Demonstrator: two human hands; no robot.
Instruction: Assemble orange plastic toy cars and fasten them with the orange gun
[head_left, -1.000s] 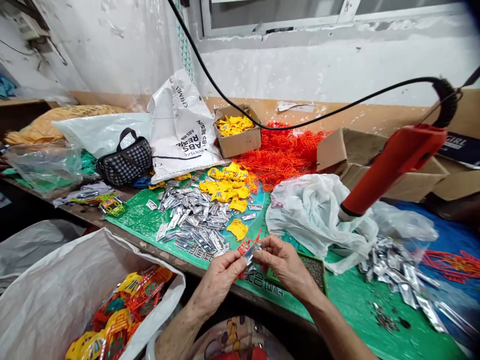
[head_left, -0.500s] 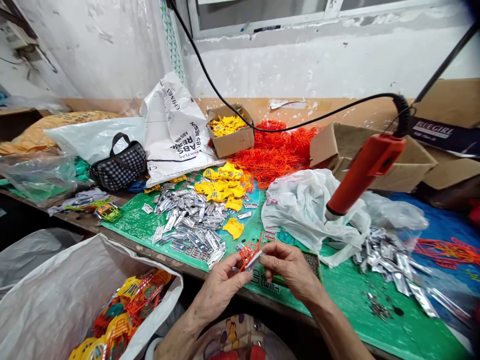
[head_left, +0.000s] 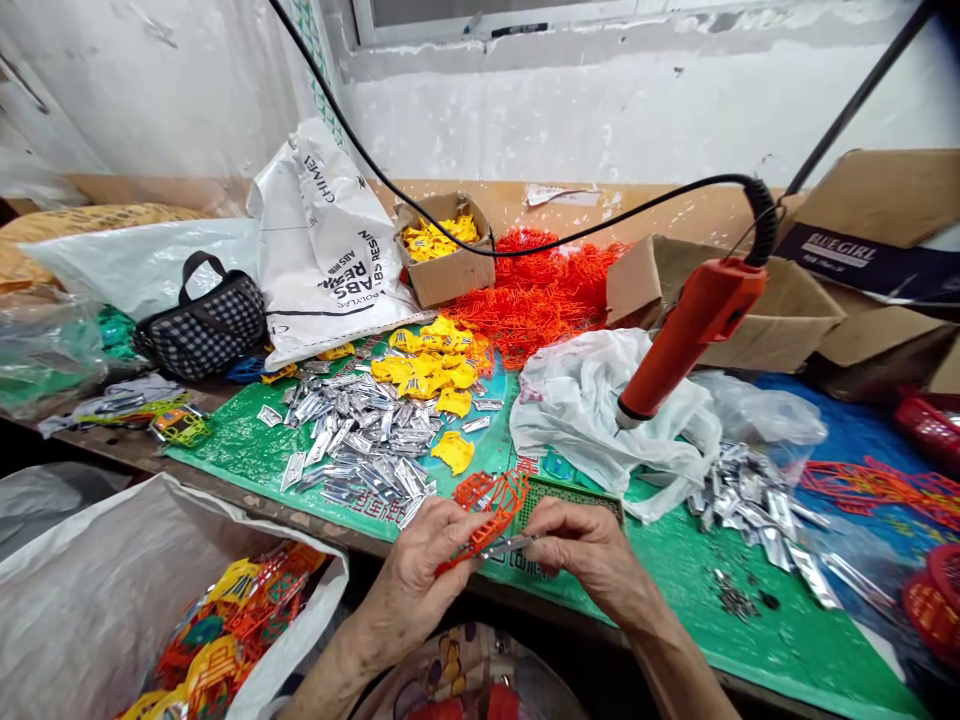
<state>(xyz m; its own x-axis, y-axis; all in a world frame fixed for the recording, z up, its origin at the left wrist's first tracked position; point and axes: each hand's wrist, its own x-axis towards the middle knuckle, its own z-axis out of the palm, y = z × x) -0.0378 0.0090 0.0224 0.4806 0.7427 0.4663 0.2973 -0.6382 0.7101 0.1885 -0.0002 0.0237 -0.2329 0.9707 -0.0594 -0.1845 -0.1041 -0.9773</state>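
In my left hand (head_left: 427,565) is an orange lattice plastic frame (head_left: 491,505), gripped between thumb and fingers. My right hand (head_left: 589,545) pinches the end of a small silvery plate (head_left: 508,546), whose other end meets the lower edge of the frame; how they join is hidden by my fingers. Beyond my hands lies a heap of similar silvery plates (head_left: 367,425), with yellow plastic parts (head_left: 431,370) behind it. Just past my right hand a green tray (head_left: 574,505) rests on the table. A red electric screwdriver (head_left: 686,340) hangs tip-down above a white plastic bag (head_left: 592,400).
An open sack (head_left: 90,570) at lower left holds orange and yellow assemblies. Orange frames (head_left: 532,300) are piled at the back, beside a carton of yellow parts (head_left: 450,272). Silvery strips (head_left: 757,500) and small dark screws (head_left: 731,595) lie at right. A black cable (head_left: 337,115) crosses overhead.
The orange frame has been turned so more of its lattice shows, and the silvery plate now lies flatter against its lower edge. The view has shifted slightly right.
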